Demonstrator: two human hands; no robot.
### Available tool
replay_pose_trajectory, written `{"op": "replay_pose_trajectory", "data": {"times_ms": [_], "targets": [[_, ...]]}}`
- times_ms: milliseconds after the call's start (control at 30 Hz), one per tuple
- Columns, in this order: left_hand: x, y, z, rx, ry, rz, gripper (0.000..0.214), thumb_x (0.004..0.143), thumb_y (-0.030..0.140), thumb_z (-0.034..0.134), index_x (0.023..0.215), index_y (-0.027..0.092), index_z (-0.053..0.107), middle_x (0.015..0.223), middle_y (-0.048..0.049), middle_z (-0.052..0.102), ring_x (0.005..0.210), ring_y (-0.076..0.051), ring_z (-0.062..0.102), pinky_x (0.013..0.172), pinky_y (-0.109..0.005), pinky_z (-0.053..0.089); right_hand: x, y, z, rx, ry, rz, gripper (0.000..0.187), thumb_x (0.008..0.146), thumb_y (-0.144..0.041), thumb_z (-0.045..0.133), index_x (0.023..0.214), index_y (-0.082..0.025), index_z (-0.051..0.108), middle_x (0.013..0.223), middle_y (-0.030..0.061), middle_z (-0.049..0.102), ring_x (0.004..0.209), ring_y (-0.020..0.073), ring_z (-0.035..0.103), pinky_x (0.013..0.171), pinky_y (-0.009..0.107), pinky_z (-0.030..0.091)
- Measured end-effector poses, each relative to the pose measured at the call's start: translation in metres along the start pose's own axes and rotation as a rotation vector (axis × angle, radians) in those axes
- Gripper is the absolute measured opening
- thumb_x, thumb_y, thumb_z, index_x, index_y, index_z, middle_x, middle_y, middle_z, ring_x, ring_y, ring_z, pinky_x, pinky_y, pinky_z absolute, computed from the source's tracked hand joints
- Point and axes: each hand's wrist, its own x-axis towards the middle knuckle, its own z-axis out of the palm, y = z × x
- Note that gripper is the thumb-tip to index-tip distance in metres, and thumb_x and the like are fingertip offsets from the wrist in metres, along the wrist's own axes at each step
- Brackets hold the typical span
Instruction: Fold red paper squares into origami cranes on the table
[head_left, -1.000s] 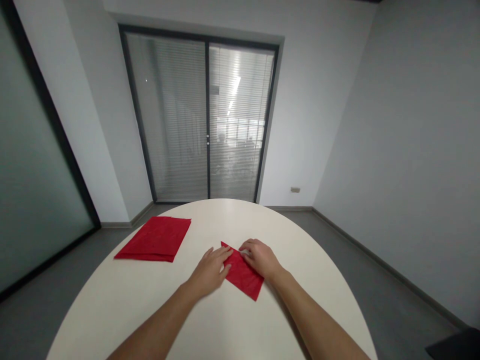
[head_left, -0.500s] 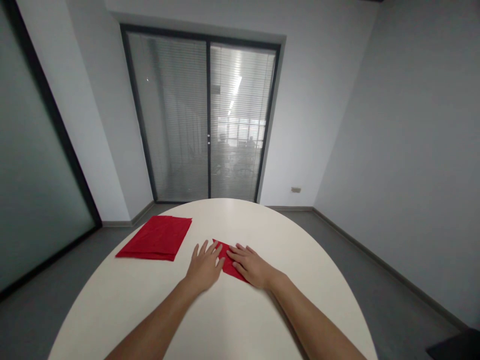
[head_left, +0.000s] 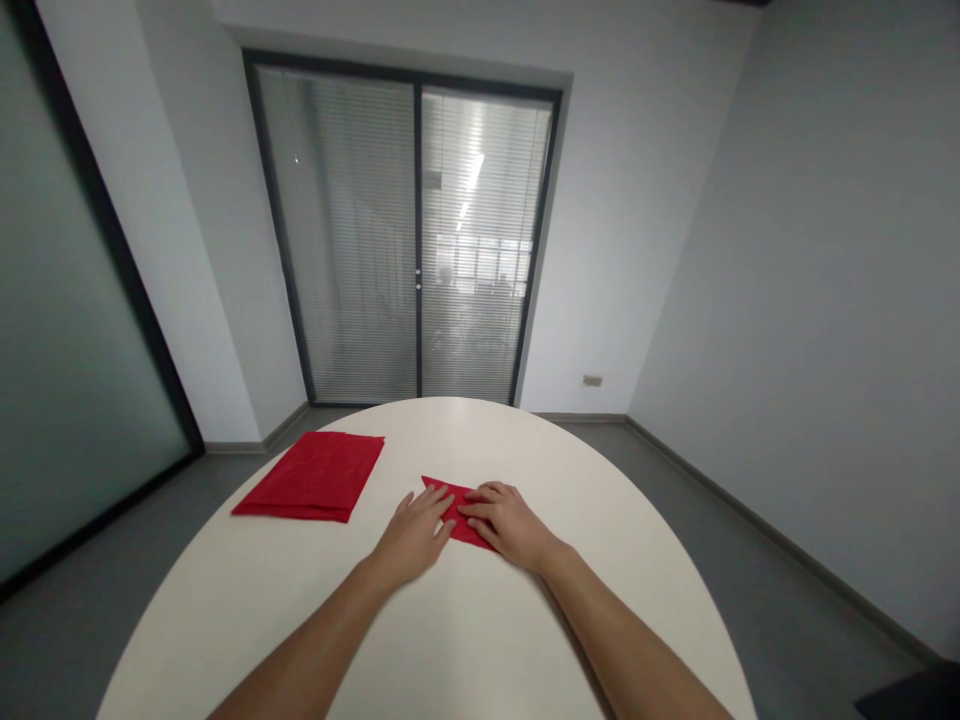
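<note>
A small folded piece of red cloth (head_left: pixel 463 534) lies flat on the round table between my hands. My left hand (head_left: pixel 414 538) rests over its left side, fingers apart and stretched onto the cloth. On its right part lies my right hand (head_left: pixel 511 525), palm down, with bent fingers touching the top and nothing visibly pinched. Both hands cover portions of the cloth, so its full outline is hidden. Further left, a larger stack of folded red cloth (head_left: pixel 315 478) sits apart from my hands.
The cream round table (head_left: pixel 450 640) curves away on both sides. Behind it stands a dark-framed glass partition (head_left: pixel 418 240) with blinds. A wall socket (head_left: pixel 592 381) is low on the back wall. Part of a dark object (head_left: pixel 911 692) shows at lower right.
The red cloth between my hands has turned slightly, its lower edge now further up. My left hand has shifted a little right, and my right hand's fingers have curled more.
</note>
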Motion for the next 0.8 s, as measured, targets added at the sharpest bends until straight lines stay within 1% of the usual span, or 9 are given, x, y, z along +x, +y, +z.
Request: {"op": "replay_pose_trajectory", "data": {"times_ms": [100,200,333,467,500,567,667,733,800], "targets": [[-0.001,0.002,-0.002,0.047,0.004,-0.058,0.045,0.098,0.033,0.041,0.137,0.019,0.056,0.148,-0.0137,0.051,0.141,-0.029,0.042,0.117,-0.057,0.024,-0.001,0.005,-0.001,0.023,-0.020,-0.025,0.036,0.100,-0.028,0.045,0.129,-0.027,0.066,0.130,0.0098,0.066,0.116,0.0262,0.057,0.102,0.043,0.042],[-0.001,0.003,-0.004,0.083,0.008,-0.089,0.044,0.098,0.031,0.041,0.137,0.019,0.056,0.148,-0.0129,0.050,0.141,-0.029,0.042,0.117,-0.058,0.022,-0.002,0.013,0.000,0.061,-0.033,-0.012,0.037,0.099,-0.026,0.044,0.128,-0.022,0.067,0.135,0.0122,0.063,0.122,0.0271,0.057,0.106,0.043,0.042],[0.000,0.002,-0.004,0.114,0.010,-0.111,0.044,0.098,0.032,0.042,0.138,0.021,0.056,0.149,-0.0107,0.051,0.141,-0.027,0.042,0.118,-0.056,0.023,-0.005,0.023,0.001,0.129,-0.067,0.038,0.040,0.095,-0.020,0.048,0.131,-0.022,0.066,0.138,0.0116,0.060,0.127,0.0259,0.056,0.109,0.039,0.042],[-0.001,0.001,-0.005,0.117,0.018,-0.138,0.043,0.098,0.032,0.042,0.137,0.021,0.056,0.148,-0.0102,0.051,0.140,-0.025,0.043,0.118,-0.055,0.024,-0.008,0.024,-0.003,0.185,-0.079,0.053,0.042,0.092,-0.016,0.048,0.128,-0.023,0.068,0.139,0.0104,0.060,0.128,0.0237,0.056,0.111,0.037,0.041],[-0.001,0.000,-0.005,0.113,0.021,-0.139,0.042,0.098,0.032,0.043,0.136,0.021,0.057,0.148,-0.0103,0.052,0.140,-0.025,0.044,0.118,-0.055,0.024,-0.008,0.023,-0.004,0.196,-0.075,0.058,0.040,0.091,-0.018,0.050,0.127,-0.023,0.069,0.139,0.0106,0.060,0.128,0.0238,0.057,0.111,0.037,0.041],[0.000,-0.001,-0.004,0.101,0.034,-0.135,0.042,0.097,0.032,0.045,0.135,0.021,0.058,0.147,-0.0110,0.053,0.139,-0.026,0.044,0.118,-0.056,0.025,-0.009,0.020,-0.008,0.210,-0.080,0.073,0.040,0.089,-0.028,0.059,0.126,-0.021,0.069,0.139,0.0127,0.059,0.128,0.0261,0.056,0.111,0.038,0.041],[0.002,-0.005,-0.002,0.056,0.096,-0.114,0.040,0.094,0.028,0.050,0.132,0.019,0.060,0.143,-0.0119,0.056,0.136,-0.027,0.048,0.118,-0.056,0.025,-0.010,0.017,-0.012,0.219,-0.110,0.100,0.057,0.078,-0.042,0.074,0.129,-0.018,0.067,0.142,0.0162,0.056,0.131,0.0311,0.053,0.112,0.042,0.039],[0.004,-0.008,0.000,-0.013,0.142,-0.054,0.039,0.091,0.023,0.052,0.129,0.020,0.062,0.140,-0.0108,0.060,0.132,-0.025,0.052,0.117,-0.052,0.029,-0.010,0.016,-0.014,0.228,-0.124,0.105,0.060,0.076,-0.044,0.076,0.129,-0.019,0.067,0.143,0.0162,0.055,0.132,0.0316,0.052,0.113,0.043,0.038],[0.005,-0.010,0.001,-0.100,0.152,0.032,0.035,0.090,0.020,0.054,0.123,0.021,0.066,0.136,-0.0091,0.063,0.127,-0.023,0.056,0.115,-0.046,0.034,-0.011,0.015,-0.014,0.237,-0.122,0.101,0.055,0.077,-0.043,0.074,0.127,-0.020,0.068,0.143,0.0155,0.055,0.132,0.0309,0.052,0.112,0.042,0.039]]}}
